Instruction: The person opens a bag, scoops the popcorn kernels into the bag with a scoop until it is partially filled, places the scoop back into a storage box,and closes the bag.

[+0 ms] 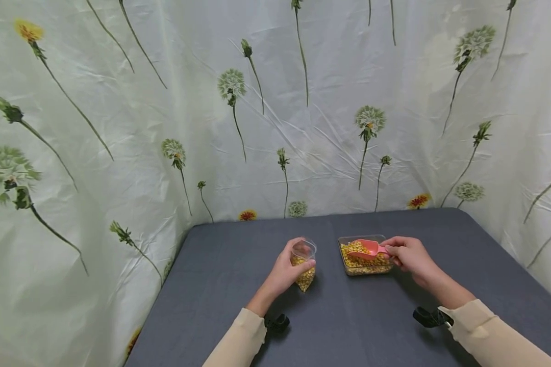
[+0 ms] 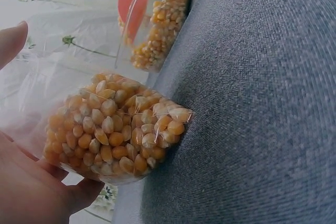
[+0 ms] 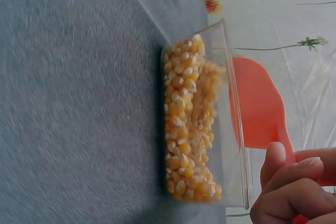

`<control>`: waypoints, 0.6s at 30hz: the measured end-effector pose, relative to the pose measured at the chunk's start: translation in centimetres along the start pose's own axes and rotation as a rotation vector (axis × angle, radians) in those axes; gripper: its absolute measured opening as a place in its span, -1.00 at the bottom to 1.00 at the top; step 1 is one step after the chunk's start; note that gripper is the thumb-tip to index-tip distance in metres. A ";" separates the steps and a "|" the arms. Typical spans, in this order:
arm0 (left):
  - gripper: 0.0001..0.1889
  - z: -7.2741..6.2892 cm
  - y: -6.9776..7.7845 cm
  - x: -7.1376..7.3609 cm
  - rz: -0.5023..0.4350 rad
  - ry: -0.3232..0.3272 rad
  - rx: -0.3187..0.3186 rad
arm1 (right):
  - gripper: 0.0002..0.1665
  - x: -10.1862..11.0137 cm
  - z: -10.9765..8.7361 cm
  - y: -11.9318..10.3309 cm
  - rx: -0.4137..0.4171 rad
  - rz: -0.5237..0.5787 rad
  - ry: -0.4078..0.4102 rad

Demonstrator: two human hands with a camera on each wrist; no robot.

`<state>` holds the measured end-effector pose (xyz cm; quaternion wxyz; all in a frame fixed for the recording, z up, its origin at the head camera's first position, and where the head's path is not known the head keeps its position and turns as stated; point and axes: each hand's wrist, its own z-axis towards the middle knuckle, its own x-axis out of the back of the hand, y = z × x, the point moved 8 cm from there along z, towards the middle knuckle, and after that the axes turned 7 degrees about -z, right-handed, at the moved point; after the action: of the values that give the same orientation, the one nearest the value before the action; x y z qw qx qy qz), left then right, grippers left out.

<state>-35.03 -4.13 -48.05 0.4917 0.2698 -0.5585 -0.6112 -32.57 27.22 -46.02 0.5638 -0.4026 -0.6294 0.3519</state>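
My left hand (image 1: 290, 269) holds a clear plastic bag (image 2: 113, 129) by its upper part, thumb on one side and fingers on the other. Yellow corn kernels fill the bag's lower part, and its round mouth (image 1: 304, 248) faces up. In my right hand (image 1: 410, 257) is the handle of a pink scoop (image 1: 371, 248). The scoop's bowl lies in a clear rectangular container (image 1: 366, 270), low among the corn kernels (image 1: 352, 248) there. From the right wrist view, the scoop (image 3: 257, 103) shows behind the container's wall, with fingers (image 3: 294, 182) curled round its handle.
Dark grey cloth covers the table (image 1: 229, 265), which ends at a hanging white curtain (image 1: 266, 127) printed with dandelions. The container stands right of the bag, with a strip of cloth between them. A black strap device (image 1: 277, 323) sits at the left wrist, another (image 1: 429, 317) at the right.
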 end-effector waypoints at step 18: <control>-0.28 0.0 -0.2 0.2 -0.014 -0.004 0.007 | -0.61 0.7 -1.1 0.4 0.003 0.091 0.065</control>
<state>-35.18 -4.28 -48.20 0.4853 0.2743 -0.5597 -0.6132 -31.43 27.99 -46.01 0.5681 -0.4413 -0.5912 0.3647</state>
